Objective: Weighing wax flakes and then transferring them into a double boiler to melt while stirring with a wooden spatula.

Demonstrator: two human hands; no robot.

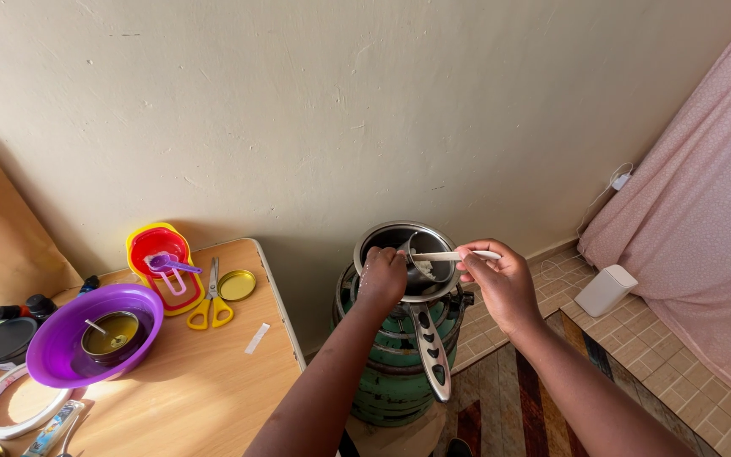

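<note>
Nearest to the viewer, two bare forearms reach away from the body toward the stove. The left hand (pixel 382 275) is closed around a small metal cup (pixel 417 258), tipping it over the open steel saucepan (pixel 399 254). The right hand (pixel 501 279) pinches a pale flat stick (pixel 450 256), its far end poking into the cup where a whitish lump shows. Both hands are grasping; neither is loose.

The saucepan sits on a burner atop a worn green gas cylinder (pixel 391 372), its long perforated handle (pixel 431 355) pointing toward the near side. The cup looks light and rigid, probably slick and possibly warm, so a grip round its body or rim suits it; the stick is thin and stiff, best held near its right end as now. The pan is heavier and safest taken by that handle.

To the left stands a wooden counter (pixel 213 381) carrying a purple bowl (pixel 57 343) with a tin of yellowish wax and wick inside, nested coloured measuring cups (pixel 162 254), yellow-handled scissors (pixel 211 305) and a gold lid (pixel 237 285). Far right, a pink curtain (pixel 704 211) hangs over a tiled floor, a small white box (pixel 605 289) just beside it.
</note>
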